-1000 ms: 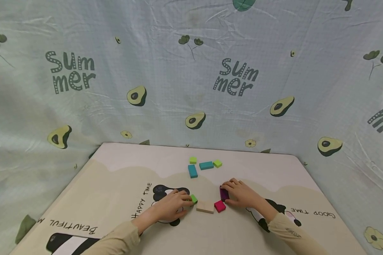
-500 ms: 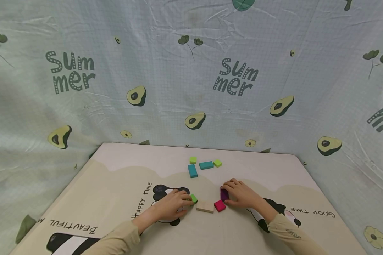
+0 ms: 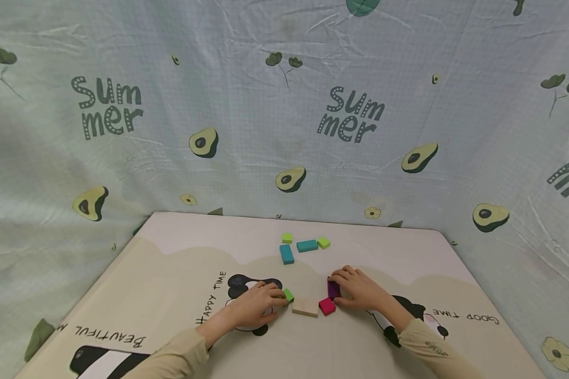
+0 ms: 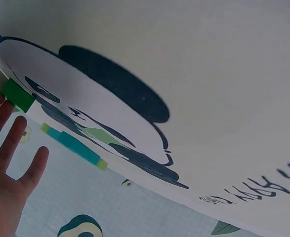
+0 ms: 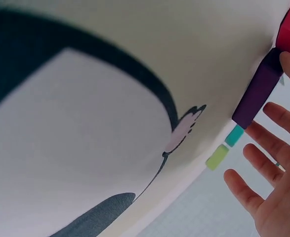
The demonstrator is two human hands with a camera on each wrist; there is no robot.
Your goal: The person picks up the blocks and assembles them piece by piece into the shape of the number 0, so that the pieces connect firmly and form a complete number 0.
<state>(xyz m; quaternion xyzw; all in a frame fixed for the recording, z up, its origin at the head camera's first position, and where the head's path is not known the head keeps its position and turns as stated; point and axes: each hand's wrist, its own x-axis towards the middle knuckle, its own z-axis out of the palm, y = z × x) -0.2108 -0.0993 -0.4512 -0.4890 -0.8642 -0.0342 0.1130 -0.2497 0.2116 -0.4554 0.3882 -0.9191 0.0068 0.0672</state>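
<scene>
Tbh I'm seeing nothing shifting vs a sec ago, so layout's holding: left of wood block (image 3: 305,307), L hand (image 3: 255,305)'s touching green block (image 3: 289,295), fingers loose; right of it, R hand (image 3: 360,289)'s pinching purple block (image 3: 333,289).

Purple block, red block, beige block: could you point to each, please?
Purple block (image 5: 259,92): right wrist view, its long face.
Red block (image 3: 326,305): head view, its top face.
Beige block (image 3: 305,305): head view, its top face.
</scene>
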